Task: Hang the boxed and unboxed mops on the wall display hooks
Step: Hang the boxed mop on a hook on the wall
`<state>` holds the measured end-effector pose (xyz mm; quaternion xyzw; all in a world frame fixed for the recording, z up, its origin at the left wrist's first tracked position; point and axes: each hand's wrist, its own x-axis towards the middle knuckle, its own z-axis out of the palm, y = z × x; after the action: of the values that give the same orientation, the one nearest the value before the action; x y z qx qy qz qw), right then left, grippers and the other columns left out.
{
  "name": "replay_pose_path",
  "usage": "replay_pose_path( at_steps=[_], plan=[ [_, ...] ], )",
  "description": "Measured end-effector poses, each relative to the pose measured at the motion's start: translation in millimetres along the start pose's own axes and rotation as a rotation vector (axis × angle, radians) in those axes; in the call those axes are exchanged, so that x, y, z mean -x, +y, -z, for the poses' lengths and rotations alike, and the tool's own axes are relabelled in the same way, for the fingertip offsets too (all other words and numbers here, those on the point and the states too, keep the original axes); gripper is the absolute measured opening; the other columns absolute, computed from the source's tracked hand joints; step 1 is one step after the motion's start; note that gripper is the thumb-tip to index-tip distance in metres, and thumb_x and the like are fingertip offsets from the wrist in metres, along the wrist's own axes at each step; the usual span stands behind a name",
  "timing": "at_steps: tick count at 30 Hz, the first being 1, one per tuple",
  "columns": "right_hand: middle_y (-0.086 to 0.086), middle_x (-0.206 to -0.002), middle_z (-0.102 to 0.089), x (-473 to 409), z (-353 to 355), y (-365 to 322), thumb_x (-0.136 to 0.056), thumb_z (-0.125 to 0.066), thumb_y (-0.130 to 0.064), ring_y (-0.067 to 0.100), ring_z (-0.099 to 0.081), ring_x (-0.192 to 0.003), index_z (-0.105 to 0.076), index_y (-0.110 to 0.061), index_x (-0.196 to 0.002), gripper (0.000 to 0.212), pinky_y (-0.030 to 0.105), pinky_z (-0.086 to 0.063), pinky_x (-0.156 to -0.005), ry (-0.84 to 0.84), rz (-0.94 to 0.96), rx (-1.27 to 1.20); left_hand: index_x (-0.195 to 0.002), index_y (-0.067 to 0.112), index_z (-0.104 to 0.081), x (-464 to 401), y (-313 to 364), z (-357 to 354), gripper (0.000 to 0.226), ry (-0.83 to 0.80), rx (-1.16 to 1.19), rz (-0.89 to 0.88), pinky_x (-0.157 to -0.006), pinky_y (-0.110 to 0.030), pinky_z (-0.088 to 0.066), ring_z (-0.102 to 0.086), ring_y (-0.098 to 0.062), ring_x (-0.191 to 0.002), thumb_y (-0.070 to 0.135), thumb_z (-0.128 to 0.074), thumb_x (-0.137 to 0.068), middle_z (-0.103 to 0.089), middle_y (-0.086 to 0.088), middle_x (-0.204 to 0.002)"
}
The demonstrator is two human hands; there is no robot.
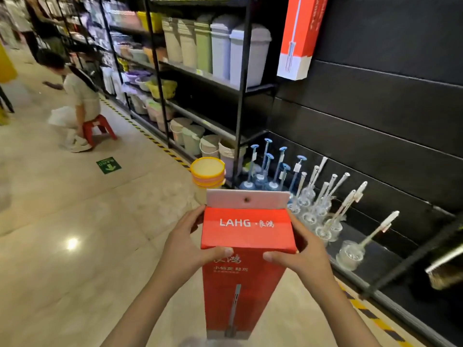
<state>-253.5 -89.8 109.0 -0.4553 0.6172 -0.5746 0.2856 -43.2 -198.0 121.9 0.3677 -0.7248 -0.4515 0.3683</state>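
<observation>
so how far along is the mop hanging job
Done: one boxed mop already hangs on the black wall panel. In hand: the left hand and right hand grip a second red mop box, its hang tab up. Left: hanging it; no unboxed mops identifiable.
</observation>
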Motion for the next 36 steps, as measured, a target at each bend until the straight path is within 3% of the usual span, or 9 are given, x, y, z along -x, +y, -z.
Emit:
replay_pose_path(
  at_steps=[7, 14, 17, 19, 26, 29, 33, 36],
  plan=[
    [-0.029, -0.113, -0.066, -115.6, -22.9, -2.8, -0.042, -0.088, -0.044, -0.005, -0.062, -0.104, -0.052, -0.068, -0.111, 0.082, 0.010, -0.052, -0.073, 0.057, 0.025, 0.039, -0.118, 0.055, -0.046, -125.2, -24.6, 16.6, 0.084, -0.029, 0.081, -0.008, -0.100, -0.032, -0.046, -0.055, 0.003, -0.115, 0.054, -0.080, -0.042, -0.057, 0.023, -0.124],
    [-0.019, -0.116, -0.067, -254.0, -33.2, 20.1, -0.037, -0.087, -0.045, 0.008, -0.063, -0.110, -0.055, -0.064, -0.111, 0.083, 0.045, -0.054, -0.091, 0.134, -0.002, 0.016, -0.117, 0.050, -0.050, -273.0, -49.9, 22.2, 0.081, -0.079, 0.093, -0.009, -0.086, -0.014, -0.048, -0.056, 0.010, -0.107, 0.056, -0.080, -0.042, -0.060, 0.018, -0.122],
    [-0.017, -0.117, -0.067, -308.6, -38.6, 24.9, -0.035, -0.087, -0.046, 0.007, -0.062, -0.109, -0.055, -0.056, -0.120, 0.091, 0.044, -0.055, -0.090, 0.147, -0.008, 0.020, -0.110, 0.053, -0.050, -329.1, -55.2, 30.4, 0.076, -0.089, 0.054, -0.018, -0.086, -0.017, -0.048, -0.057, 0.009, -0.106, 0.057, -0.079, -0.040, -0.061, 0.021, -0.118],
    [-0.014, -0.122, -0.065, -343.8, -42.6, 26.7, -0.037, -0.087, -0.046, 0.011, -0.061, -0.112, -0.053, -0.046, -0.129, 0.098, 0.045, -0.054, -0.093, 0.148, -0.008, 0.036, -0.109, 0.053, -0.051, -366.6, -60.4, 35.5, 0.076, -0.089, 0.043, -0.027, -0.080, -0.012, -0.047, -0.056, 0.012, -0.104, 0.057, -0.079, -0.039, -0.061, 0.021, -0.116],
    [-0.011, -0.125, -0.062, -460.1, -60.3, 31.8, -0.036, -0.087, -0.044, 0.015, -0.059, -0.115, -0.049, -0.049, -0.125, 0.097, 0.048, -0.052, -0.094, 0.226, -0.016, 0.081, -0.114, 0.057, -0.046, -495.2, -81.8, 46.2, 0.080, -0.147, 0.044, -0.065, -0.089, -0.021, -0.048, -0.054, 0.007, -0.111, 0.059, -0.079, -0.041, -0.058, 0.022, -0.121],
    [-0.013, -0.120, -0.066, -511.4, -71.0, 37.7, -0.035, -0.084, -0.047, 0.013, -0.062, -0.111, -0.052, -0.051, -0.122, 0.093, 0.043, -0.054, -0.091, 0.283, 0.000, 0.061, -0.114, 0.056, -0.047, -557.1, -97.5, 49.4, 0.078, -0.190, 0.058, -0.093, -0.087, -0.022, -0.050, -0.057, 0.002, -0.108, 0.059, -0.078, -0.042, -0.060, 0.019, -0.119],
    [-0.012, -0.118, -0.067, -572.3, -90.0, 41.4, -0.038, -0.085, -0.045, 0.009, -0.063, -0.107, -0.054, -0.046, -0.125, 0.093, 0.035, -0.055, -0.088, 0.359, 0.008, 0.048, -0.114, 0.054, -0.047, -639.1, -118.1, 55.9, 0.074, -0.292, 0.098, -0.129, -0.071, -0.011, -0.051, -0.059, 0.007, -0.103, 0.047, -0.082, -0.050, -0.060, 0.018, -0.119],
    [-0.009, -0.119, -0.066, -610.9, -102.1, 41.1, -0.039, -0.085, -0.044, 0.010, -0.064, -0.107, -0.053, -0.041, -0.128, 0.095, 0.034, -0.055, -0.087, 0.418, 0.003, 0.064, -0.111, 0.058, -0.047, -694.3, -125.7, 61.2, 0.071, -0.370, 0.103, -0.155, -0.075, -0.010, -0.048, -0.055, 0.012, -0.105, 0.046, -0.082, -0.051, -0.059, 0.022, -0.118]
  ],
)
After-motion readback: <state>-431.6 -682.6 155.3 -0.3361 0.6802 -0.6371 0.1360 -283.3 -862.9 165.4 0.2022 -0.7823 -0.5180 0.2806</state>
